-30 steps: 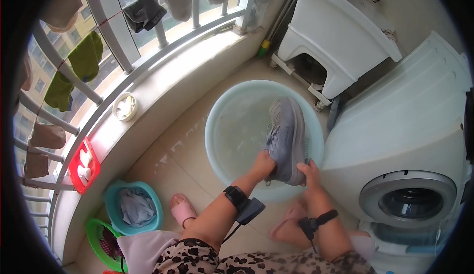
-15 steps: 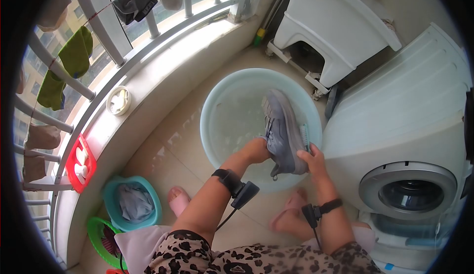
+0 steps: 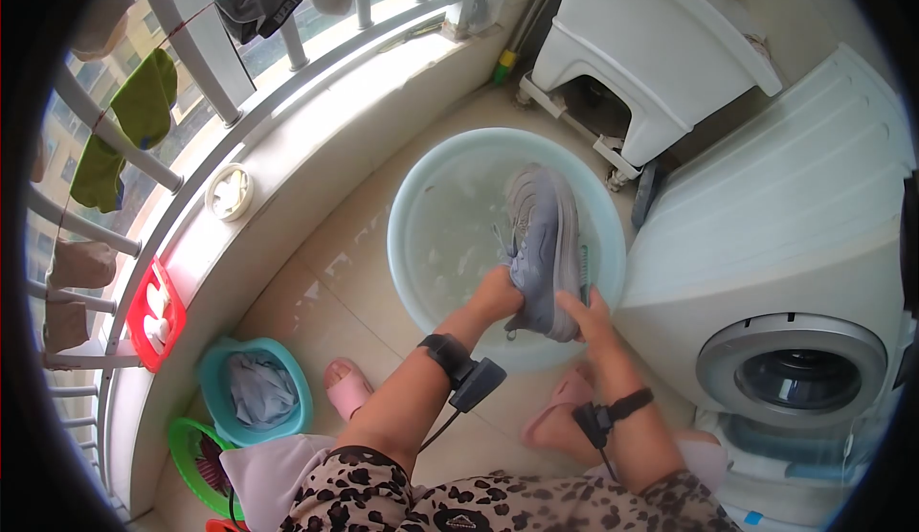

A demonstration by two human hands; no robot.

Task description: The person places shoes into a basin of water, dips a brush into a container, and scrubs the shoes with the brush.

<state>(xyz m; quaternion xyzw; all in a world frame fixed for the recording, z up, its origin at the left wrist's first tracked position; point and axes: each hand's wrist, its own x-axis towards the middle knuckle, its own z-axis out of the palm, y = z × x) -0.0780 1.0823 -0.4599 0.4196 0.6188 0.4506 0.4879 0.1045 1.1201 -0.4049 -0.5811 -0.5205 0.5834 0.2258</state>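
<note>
A grey lace-up sneaker (image 3: 543, 245) is held over a large pale blue basin (image 3: 412, 288) of cloudy water, its toe pointing away from me. My left hand (image 3: 500, 293) grips the shoe by its left side near the heel; part of the fingers is hidden behind it. On the other side my right hand (image 3: 589, 316) is closed round a scrubbing brush (image 3: 584, 266) with pale green bristles, close against the edge of the sole. Most of the brush is hidden by the shoe and fingers.
A washing machine (image 3: 756, 235) stands at the right, a white sink unit (image 3: 651, 53) behind the basin. At the left are a teal tub (image 3: 215, 393) holding cloth, a green basket (image 3: 182, 455), and a red basket (image 3: 144, 336) on the ledge. Socks (image 3: 144, 101) hang along the railing.
The sneaker has shifted slightly left and toward me and stands straighter. My right hand and the brush have moved left and a little down the sole's edge.
</note>
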